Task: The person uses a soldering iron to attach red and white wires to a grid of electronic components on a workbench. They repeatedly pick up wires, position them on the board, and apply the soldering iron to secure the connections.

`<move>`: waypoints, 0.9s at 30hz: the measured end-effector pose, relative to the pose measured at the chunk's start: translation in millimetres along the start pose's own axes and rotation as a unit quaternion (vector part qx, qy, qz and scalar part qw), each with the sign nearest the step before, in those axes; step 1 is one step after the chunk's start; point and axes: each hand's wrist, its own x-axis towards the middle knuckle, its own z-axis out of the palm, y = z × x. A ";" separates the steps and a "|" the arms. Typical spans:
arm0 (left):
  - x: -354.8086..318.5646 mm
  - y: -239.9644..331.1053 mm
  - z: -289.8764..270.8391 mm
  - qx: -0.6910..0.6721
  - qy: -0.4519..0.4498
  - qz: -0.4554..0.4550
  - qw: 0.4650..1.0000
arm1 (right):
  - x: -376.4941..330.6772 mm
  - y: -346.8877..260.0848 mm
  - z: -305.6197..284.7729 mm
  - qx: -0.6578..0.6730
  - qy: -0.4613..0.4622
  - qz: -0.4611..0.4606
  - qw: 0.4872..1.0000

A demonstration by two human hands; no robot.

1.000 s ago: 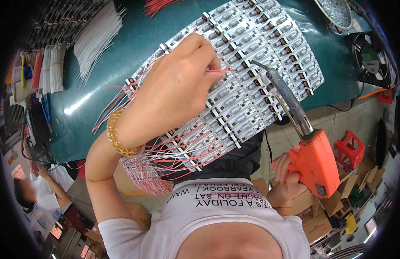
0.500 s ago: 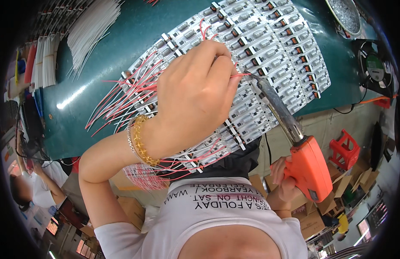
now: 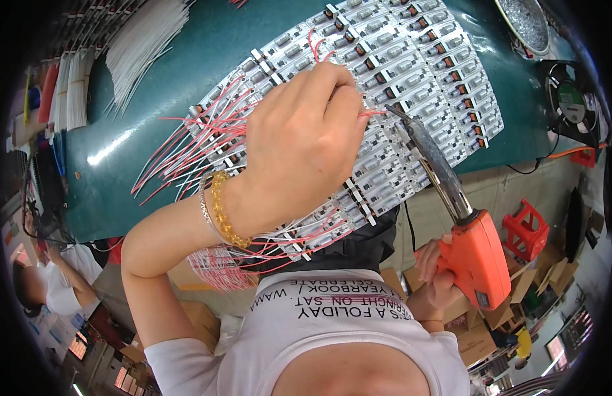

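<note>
My left hand (image 3: 306, 135) is over the middle of a panel of small circuit boards (image 3: 444, 86), fingers pinched on a thin red wire (image 3: 373, 113). The wire's end sticks out to the right of my fingers; the fingertips are partly hidden. My right hand (image 3: 434, 274) grips the trigger handle of an orange soldering gun (image 3: 479, 257). Its dark metal barrel slants up over the boards, and the bent tip is close to the wire's end. Whether they touch, I cannot tell. Red and white wires (image 3: 187, 152) fan out from the boards' left side.
White wires (image 3: 144, 49) lie in a bundle on the green table (image 3: 121, 178). A round dish (image 3: 525, 25) and a small black fan (image 3: 571, 102) stand at the right. Below are a red stool (image 3: 525, 231) and cartons (image 3: 481, 343). Another person (image 3: 62, 277) sits at far left.
The soldering gun's barrel and tip have shifted slightly right and up. My left hand has moved a little to the right, still pinching the wire.
</note>
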 end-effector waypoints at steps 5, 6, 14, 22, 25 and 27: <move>11.1 -1.0 -33.0 0.129 0.028 0.108 0.985 | 4.7 1.9 -1.8 0.030 -0.043 -0.035 0.998; 12.8 -0.9 -38.9 0.138 0.032 0.132 0.981 | 20.4 -25.3 24.3 0.023 -0.051 -0.045 0.997; 5.5 5.0 -28.8 0.031 -0.049 0.087 0.995 | 32.3 -54.3 46.9 0.024 -0.071 -0.031 0.997; 5.5 6.4 -2.7 -0.054 -0.054 0.016 0.997 | 11.8 -36.5 18.4 -0.043 -0.091 -0.004 0.995; 4.4 4.9 -0.9 -0.053 -0.051 0.017 0.997 | 19.3 -34.0 9.8 -0.118 -0.137 -0.021 0.983; 5.2 6.7 -0.6 -0.051 -0.052 0.014 0.997 | 16.5 -34.4 19.7 -0.203 -0.074 -0.044 0.976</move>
